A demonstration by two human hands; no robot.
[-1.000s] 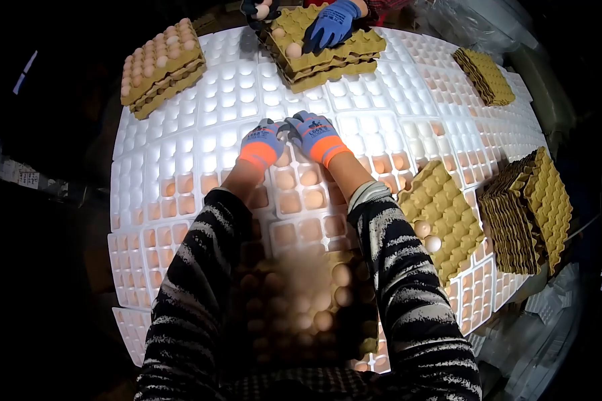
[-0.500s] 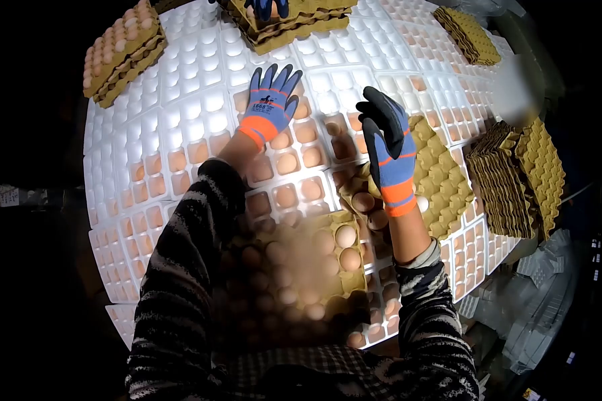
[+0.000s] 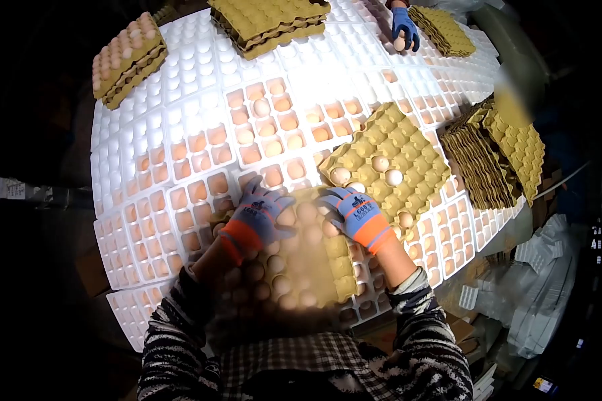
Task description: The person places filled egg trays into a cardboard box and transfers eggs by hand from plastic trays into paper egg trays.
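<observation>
My left hand (image 3: 259,212), in a blue and orange glove, is over the far left part of a near fibre egg tray (image 3: 342,271). Its fingers and thumb are apart. My right hand (image 3: 356,212), gloved alike, reaches over the tray's far right part with its fingers stretched out. An egg (image 3: 330,228) shows just below its fingers. Blur over the tray's middle hides what the fingertips touch. Right of that hand, a tilted fibre tray (image 3: 418,157) carries a few eggs (image 3: 394,177). Ahead lies a white plastic tray (image 3: 237,100) with eggs (image 3: 273,147) in its pockets.
White plastic trays (image 3: 204,50) cover the table, many holding eggs. Fibre tray stacks stand at the far left (image 3: 128,60), far middle (image 3: 267,23), far right (image 3: 441,30) and right (image 3: 481,160). Another person's gloved hand (image 3: 404,30) holds an egg (image 3: 400,44).
Both my hands have moved back toward my body, over the near egg tray. The tilted fibre tray is now uncovered. The other person's hand has shifted from the far middle to the right.
</observation>
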